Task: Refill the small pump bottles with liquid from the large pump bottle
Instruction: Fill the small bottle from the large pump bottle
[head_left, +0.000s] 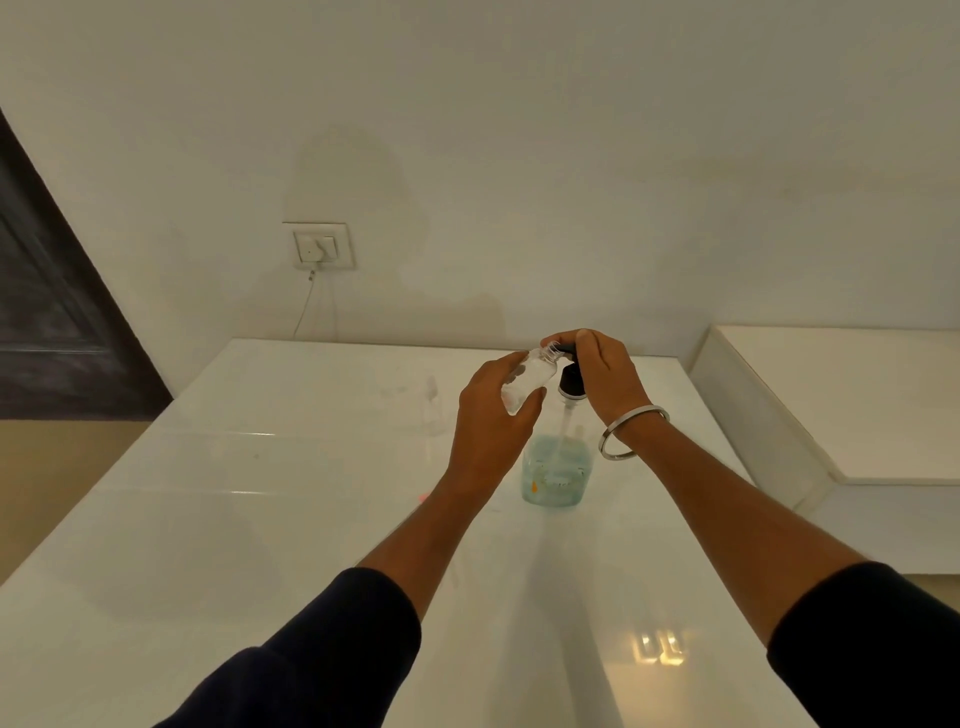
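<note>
Left hand (491, 415) tilts small bottle (527, 379) under large bottle (558, 467) pump, right hand (602, 374) atop

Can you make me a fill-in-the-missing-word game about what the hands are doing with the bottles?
1. The left hand holds the small clear bottle tilted, with its cap ____.
2. The right hand presses the ____ pump head of the large pump bottle.
3. The liquid in the large bottle looks ____.
4. A metal ____ hangs on the right wrist.

Missing words: off; black; blue; bangle

- Glossy, smooth white table top (311, 519), reflecting light.
- Small clear plastic bottle (527, 378).
- Large clear plastic pump bottle (557, 470), black plastic pump.
- Shiny metal bangle (631, 432).
- Matt white wall (519, 156).
</note>
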